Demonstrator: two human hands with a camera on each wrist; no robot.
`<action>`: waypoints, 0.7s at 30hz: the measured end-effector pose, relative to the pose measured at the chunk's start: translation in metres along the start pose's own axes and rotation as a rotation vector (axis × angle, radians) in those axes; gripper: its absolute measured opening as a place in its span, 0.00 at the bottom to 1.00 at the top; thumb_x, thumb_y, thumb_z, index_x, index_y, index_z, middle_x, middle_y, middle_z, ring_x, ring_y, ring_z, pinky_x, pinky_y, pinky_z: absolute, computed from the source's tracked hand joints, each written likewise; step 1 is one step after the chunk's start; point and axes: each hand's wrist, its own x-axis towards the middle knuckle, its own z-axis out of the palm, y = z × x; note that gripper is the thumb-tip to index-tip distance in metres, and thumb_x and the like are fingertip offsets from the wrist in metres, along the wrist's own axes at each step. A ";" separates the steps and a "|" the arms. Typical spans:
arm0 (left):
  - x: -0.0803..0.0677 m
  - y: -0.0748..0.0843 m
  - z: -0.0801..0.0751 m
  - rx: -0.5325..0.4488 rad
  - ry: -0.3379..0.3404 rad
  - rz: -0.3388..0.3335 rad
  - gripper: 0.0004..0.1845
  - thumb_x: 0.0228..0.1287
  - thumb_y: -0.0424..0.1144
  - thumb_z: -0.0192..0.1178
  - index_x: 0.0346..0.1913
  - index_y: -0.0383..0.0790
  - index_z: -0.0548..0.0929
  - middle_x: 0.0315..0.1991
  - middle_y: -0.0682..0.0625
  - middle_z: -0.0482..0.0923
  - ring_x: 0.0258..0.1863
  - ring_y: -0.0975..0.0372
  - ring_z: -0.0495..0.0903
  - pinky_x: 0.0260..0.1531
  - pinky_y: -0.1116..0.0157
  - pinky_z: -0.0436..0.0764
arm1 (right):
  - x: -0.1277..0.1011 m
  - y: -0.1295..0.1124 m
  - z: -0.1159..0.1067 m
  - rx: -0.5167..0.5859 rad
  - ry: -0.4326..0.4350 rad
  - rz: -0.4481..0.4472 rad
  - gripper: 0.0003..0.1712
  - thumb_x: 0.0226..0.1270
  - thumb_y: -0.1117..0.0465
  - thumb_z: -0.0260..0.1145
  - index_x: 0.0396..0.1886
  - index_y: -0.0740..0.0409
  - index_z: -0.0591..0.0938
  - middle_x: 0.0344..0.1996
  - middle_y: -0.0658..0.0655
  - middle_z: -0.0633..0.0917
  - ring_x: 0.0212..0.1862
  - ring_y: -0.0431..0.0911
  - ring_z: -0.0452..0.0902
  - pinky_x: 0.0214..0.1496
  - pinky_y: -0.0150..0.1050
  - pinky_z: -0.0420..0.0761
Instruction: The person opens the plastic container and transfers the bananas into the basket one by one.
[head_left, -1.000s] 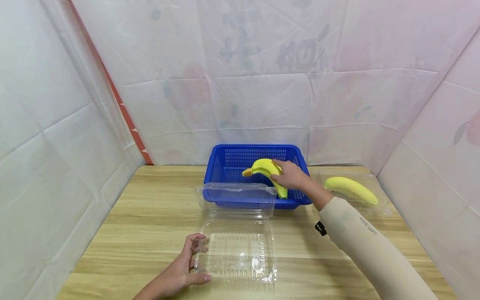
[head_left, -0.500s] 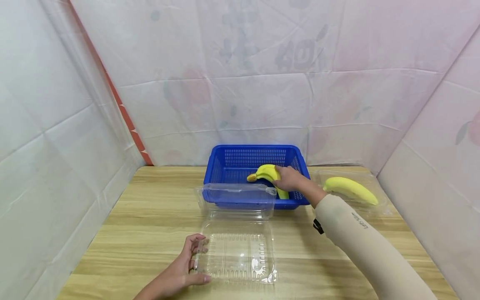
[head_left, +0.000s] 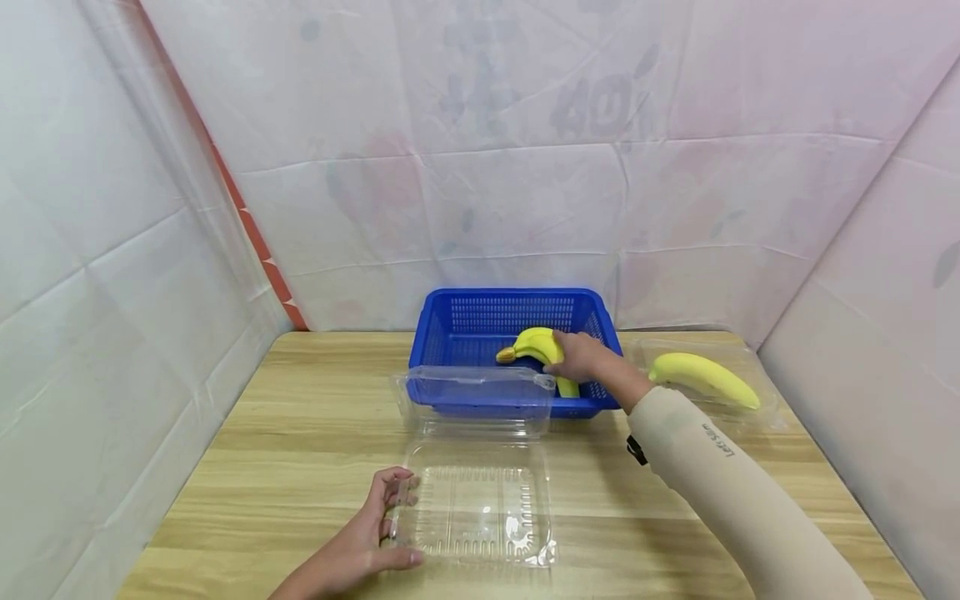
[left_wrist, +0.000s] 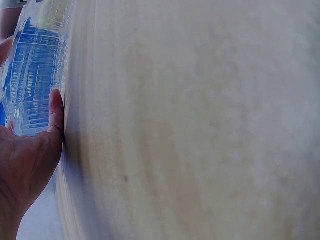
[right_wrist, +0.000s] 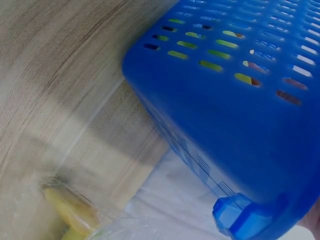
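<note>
Inside the blue plastic basket (head_left: 465,329), my right hand (head_left: 579,357) grips a bunch of yellow bananas (head_left: 534,340), its stem end pointing left. Part of the bunch is hidden behind the fingers and palm. In the right wrist view, yellow shows through the slots of the basket (right_wrist: 210,115). My left hand (head_left: 378,529) holds the left side of a clear plastic clamshell box (head_left: 480,500), thumb at the front corner and fingers along the side. The box lies unfolded, and its raised lid (head_left: 480,387) overlaps the front of the basket in the head view.
At the back right, a second clear plastic box (head_left: 757,392) contains a single yellow banana (head_left: 705,377). The wooden table (head_left: 315,417) is enclosed by pale printed cloth walls (head_left: 525,208), with the basket near the back one.
My right hand has lowered the banana bunch deeper into the basket and slightly to the right, then stayed almost still. The left hand and the clamshell box have not moved.
</note>
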 end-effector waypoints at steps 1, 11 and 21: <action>0.000 0.000 0.000 0.001 0.001 0.001 0.50 0.66 0.39 0.75 0.78 0.42 0.49 0.82 0.35 0.54 0.78 0.37 0.59 0.58 0.71 0.75 | 0.000 0.000 0.000 -0.005 0.002 0.002 0.50 0.79 0.45 0.66 0.85 0.67 0.56 0.77 0.74 0.71 0.77 0.69 0.68 0.74 0.63 0.74; 0.001 0.000 0.000 -0.005 -0.005 -0.010 0.50 0.66 0.40 0.75 0.78 0.42 0.49 0.82 0.36 0.54 0.80 0.36 0.58 0.60 0.72 0.75 | -0.005 -0.002 0.001 -0.044 0.033 0.027 0.50 0.80 0.41 0.63 0.84 0.70 0.57 0.76 0.76 0.72 0.77 0.71 0.67 0.78 0.67 0.71; -0.001 0.000 0.000 0.007 0.002 -0.005 0.51 0.65 0.40 0.76 0.78 0.41 0.49 0.82 0.34 0.55 0.79 0.36 0.59 0.62 0.72 0.76 | -0.034 -0.005 -0.009 -0.011 0.176 -0.014 0.46 0.82 0.40 0.60 0.84 0.64 0.61 0.77 0.75 0.71 0.81 0.74 0.59 0.79 0.72 0.66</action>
